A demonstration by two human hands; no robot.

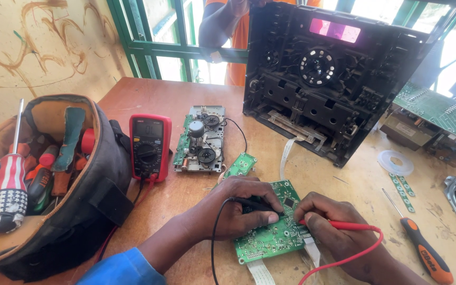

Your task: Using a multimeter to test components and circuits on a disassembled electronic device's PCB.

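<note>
A green circuit board (270,240) lies on the wooden table near me. My left hand (238,208) holds a black test probe (257,203) with its tip on the board. My right hand (333,232) holds a red test probe (344,226), tip on the board's right side. Both probe leads run back toward a red multimeter (150,146) standing to the left. A tape deck mechanism (201,140) and a small green board (241,164) lie just beyond my hands.
An open tool bag (54,184) with screwdrivers sits at the left. A black stereo chassis (328,79) stands upright at the back, another person's arm (215,26) behind it. An orange-handled screwdriver (423,250), a tape roll (395,162) and another board (439,111) lie right.
</note>
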